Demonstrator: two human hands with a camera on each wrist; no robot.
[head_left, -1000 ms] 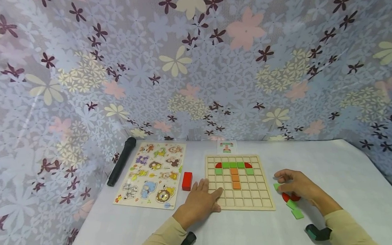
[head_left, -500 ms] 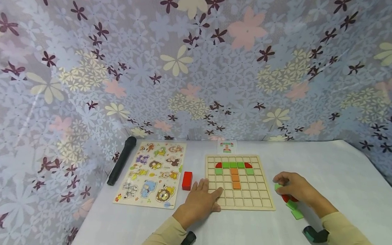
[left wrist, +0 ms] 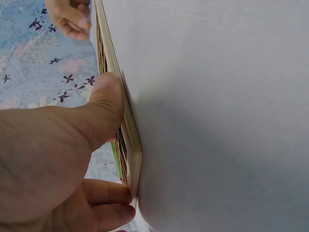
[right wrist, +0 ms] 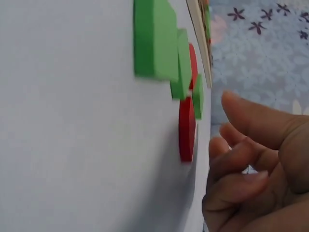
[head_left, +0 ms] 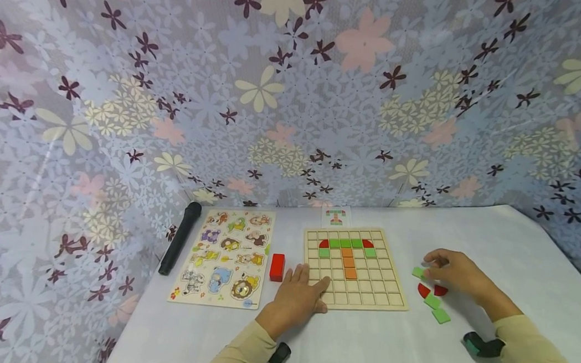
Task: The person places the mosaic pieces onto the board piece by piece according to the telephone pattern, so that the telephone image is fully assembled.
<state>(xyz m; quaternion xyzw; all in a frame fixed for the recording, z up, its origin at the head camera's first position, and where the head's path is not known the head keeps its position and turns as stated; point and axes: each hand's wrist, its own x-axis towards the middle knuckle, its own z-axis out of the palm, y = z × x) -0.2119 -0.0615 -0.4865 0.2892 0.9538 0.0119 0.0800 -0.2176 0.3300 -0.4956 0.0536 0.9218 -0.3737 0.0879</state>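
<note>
My left hand point(head_left: 293, 300) rests at the near-left corner of a wooden grid board point(head_left: 377, 298), thumb on the board and fingers spread along its left side. In the left wrist view the thumb point(left wrist: 106, 99) presses the board's edge. On the board, red, green and orange tiles point(head_left: 349, 262) form a T shape. My right hand point(head_left: 456, 271) hovers by the loose pieces, fingers loosely bent, nothing between them. Its thumb tip is right beside a green tile point(head_left: 418, 272). Two red quarter-rounds point(head_left: 423, 290) and two more green tiles point(head_left: 441, 316) lie nearer me.
Behind the board lies a small pattern card point(head_left: 336, 217). To the left are a red block point(head_left: 277, 267), an animal picture puzzle point(head_left: 230, 260) and a black microphone-like stick point(head_left: 180, 239). A floral cloth point(head_left: 287, 120) hangs behind the white table.
My right hand has moved right, and the green tile by its thumb has shifted right too. The red pieces show more fully. My left hand stays in place.
</note>
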